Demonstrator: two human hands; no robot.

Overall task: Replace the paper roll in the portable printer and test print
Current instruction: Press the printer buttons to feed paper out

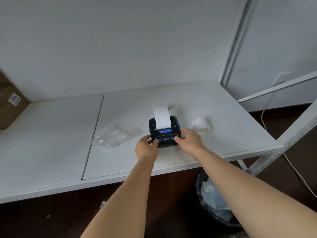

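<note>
Two hands on the small black portable printer with blue buttons (pixel 164 130), sitting mid-way along the white bench (pixel 51 152). Left hand (pixel 146 148) is closed around its left front corner, right hand (pixel 189 140) wraps the right side, thumb on a blue button. White paper strip (pixel 162 115) sticks up from the slot. Loose white paper roll (pixel 202 126) lies just right; crumpled clear plastic bag (pixel 114 136) left.

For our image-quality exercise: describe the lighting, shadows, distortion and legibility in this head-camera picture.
Head view: soft, even light, with only faint shadows under the left hand and right hand; wide-angle bending curves the shelf edge; the printer display is too small to read.
</note>
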